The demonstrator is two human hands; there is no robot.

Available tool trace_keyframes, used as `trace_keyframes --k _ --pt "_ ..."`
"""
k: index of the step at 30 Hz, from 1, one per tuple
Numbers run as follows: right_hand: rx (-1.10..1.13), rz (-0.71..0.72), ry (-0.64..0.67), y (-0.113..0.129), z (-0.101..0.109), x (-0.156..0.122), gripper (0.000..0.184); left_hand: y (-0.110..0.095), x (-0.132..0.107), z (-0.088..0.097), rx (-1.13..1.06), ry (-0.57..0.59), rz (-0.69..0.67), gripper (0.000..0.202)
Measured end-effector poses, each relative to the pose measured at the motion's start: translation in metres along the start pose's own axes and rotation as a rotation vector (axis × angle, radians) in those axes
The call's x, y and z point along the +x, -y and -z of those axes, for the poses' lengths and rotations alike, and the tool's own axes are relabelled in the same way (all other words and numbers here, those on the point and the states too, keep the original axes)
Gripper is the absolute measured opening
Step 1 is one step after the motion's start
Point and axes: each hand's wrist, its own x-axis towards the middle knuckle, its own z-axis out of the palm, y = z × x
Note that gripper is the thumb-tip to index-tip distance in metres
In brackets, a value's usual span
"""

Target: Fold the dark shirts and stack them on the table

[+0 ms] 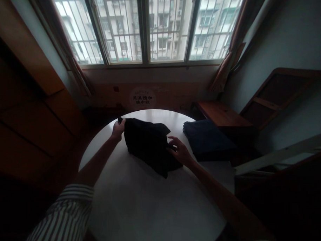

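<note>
A piece of black cloth (148, 142), perhaps a garment, is spread between my hands over the white round table (142, 205). Its lower corner hangs down to the tabletop. At the cloth's upper left corner, my left hand (119, 129) is closed on the fabric. On the right edge, my right hand (179, 151) pinches the fabric between thumb and fingers, with the other fingers partly raised. The cloth is too dark to show its seams or exact kind. Right of my right hand lies a folded stack of dark navy cloth (210, 138).
Behind the table, a wooden bench or low stand (223, 113) stands at the right, near a leaning wooden frame (280, 91). Wooden cabinets (26, 135) line the left side. A barred window (146, 29) with tied curtains (78, 76) is ahead.
</note>
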Motion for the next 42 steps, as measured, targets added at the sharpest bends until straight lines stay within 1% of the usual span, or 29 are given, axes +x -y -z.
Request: trace_keyframes --k 2,3,4,5,7,8,10,11,12,14,16,18,20,21,23,24,25,26,28,29,30,31,33,34,36,38,39,41,42 --pt "-0.038 0.003 -0.022 0.000 0.000 0.000 0.040 0.013 -0.001 -0.001 0.096 -0.156 0.090 0.047" --pt "-0.068 0.000 -0.014 -0.001 0.001 0.001 0.033 0.019 -0.007 -0.004 0.166 -0.186 0.079 0.046" --pt "-0.100 -0.006 0.014 -0.001 0.001 0.001 0.027 0.024 -0.016 -0.008 0.244 -0.177 0.024 0.048" --pt "-0.130 -0.014 0.055 -0.002 0.001 0.002 0.023 0.029 -0.027 -0.013 0.325 -0.144 -0.054 0.049" --pt "-0.165 -0.030 0.138 -0.001 0.003 0.003 0.024 0.037 -0.051 -0.022 0.484 -0.040 -0.182 0.053" --pt "-0.162 -0.038 0.166 0.001 0.004 0.003 0.026 0.041 -0.061 -0.025 0.540 0.019 -0.210 0.057" --pt "-0.119 -0.060 0.211 0.005 0.008 0.002 0.030 0.048 -0.075 -0.028 0.618 0.127 -0.216 0.064" --pt "-0.078 -0.081 0.237 0.008 0.010 0.001 0.033 0.051 -0.078 -0.028 0.640 0.178 -0.215 0.062" --pt "-0.027 -0.111 0.276 0.011 0.013 -0.001 0.036 0.054 -0.079 -0.028 0.645 0.229 -0.222 0.055" --pt "0.103 -0.165 0.349 0.016 0.019 -0.007 0.042 0.057 -0.078 -0.025 0.587 0.315 -0.269 0.035" --pt "0.255 -0.169 0.428 0.019 0.022 -0.013 0.051 0.055 -0.074 -0.023 0.440 0.328 -0.339 0.027" --pt "0.375 -0.142 0.526 0.021 0.021 -0.017 0.062 0.050 -0.071 -0.021 0.248 0.281 -0.363 0.030" --pt "0.375 -0.126 0.572 0.024 0.018 -0.016 0.067 0.044 -0.067 -0.016 0.080 0.266 -0.301 0.040" --pt "0.314 -0.121 0.532 0.024 0.016 -0.014 0.064 0.040 -0.064 -0.012 0.039 0.302 -0.242 0.048" --pt "0.086 -0.100 0.340 0.022 0.013 -0.009 0.053 0.034 -0.057 -0.001 0.094 0.393 -0.147 0.061" --pt "-0.054 -0.092 0.233 0.019 0.012 -0.006 0.048 0.031 -0.053 0.004 0.186 0.408 -0.151 0.063" --pt "-0.186 -0.097 0.150 0.016 0.011 -0.003 0.046 0.028 -0.050 0.009 0.297 0.393 -0.195 0.062" --pt "-0.300 -0.115 0.107 0.012 0.011 -0.002 0.048 0.025 -0.047 0.013 0.399 0.359 -0.277 0.057" --pt "-0.453 -0.165 0.122 0.004 0.011 -0.001 0.054 0.020 -0.043 0.015 0.513 0.309 -0.484 0.040" --pt "-0.490 -0.182 0.156 0.001 0.010 -0.002 0.055 0.019 -0.042 0.015 0.531 0.331 -0.561 0.038" --pt "-0.514 -0.180 0.195 -0.001 0.009 -0.003 0.053 0.020 -0.042 0.013 0.541 0.383 -0.600 0.044" --pt "-0.534 -0.159 0.233 -0.002 0.007 -0.005 0.050 0.021 -0.041 0.011 0.560 0.456 -0.600 0.053" --pt "-0.564 -0.081 0.291 -0.004 0.002 -0.009 0.041 0.027 -0.041 0.007 0.638 0.597 -0.516 0.064" --pt "-0.565 -0.038 0.306 -0.004 -0.001 -0.010 0.038 0.031 -0.041 0.006 0.681 0.645 -0.459 0.064" --pt "-0.518 0.015 0.309 -0.004 -0.008 -0.011 0.033 0.039 -0.040 0.005 0.727 0.691 -0.381 0.056" --pt "-0.401 0.007 0.237 -0.001 -0.011 -0.009 0.026 0.042 -0.040 0.006 0.667 0.666 -0.380 0.042" --pt "-0.328 -0.010 0.171 0.004 -0.012 -0.008 0.024 0.042 -0.041 0.007 0.592 0.625 -0.396 0.036" --pt "-0.177 -0.024 0.039 0.022 -0.011 -0.006 0.020 0.038 -0.042 0.010 0.380 0.474 -0.409 0.032" --pt "-0.105 -0.004 0.023 0.035 -0.011 -0.006 0.019 0.035 -0.042 0.013 0.263 0.367 -0.390 0.034"
